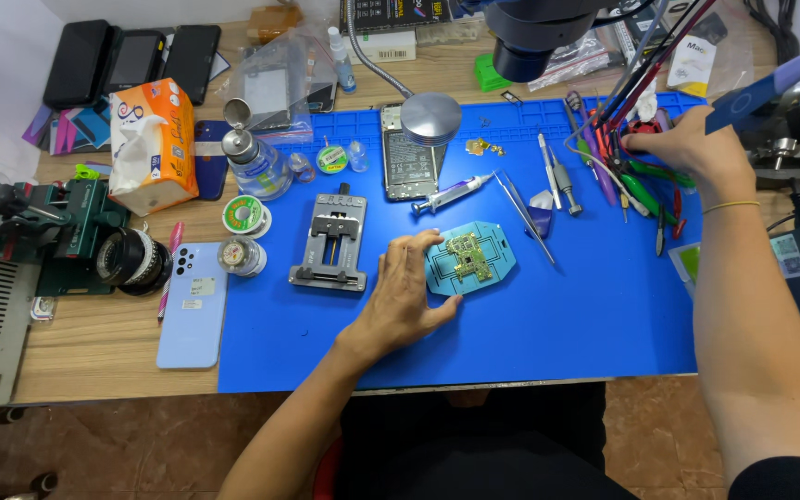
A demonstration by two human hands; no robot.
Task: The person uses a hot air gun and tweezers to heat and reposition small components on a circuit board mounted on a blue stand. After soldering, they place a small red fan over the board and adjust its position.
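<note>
From the head camera: the left hand (406, 294) lies flat on the blue mat (548, 343), fingers spread and loose, its fingertips touching the left edge of the light blue plate (502, 259) without gripping it. That plate sits mid-mat, an angular, roughly hexagonal slab, long axis running left to right with a slight tilt. On it rests a small green-and-gold circuit board (468, 256), its long side running from upper left to lower right. Over at the far right, the right hand (692, 148) reaches into a cluster of coloured tool handles (645, 181); fingers curl among them, but I cannot tell whether they grip one. A grey metal clamp fixture (331, 243) stands just left of the left hand.
</note>
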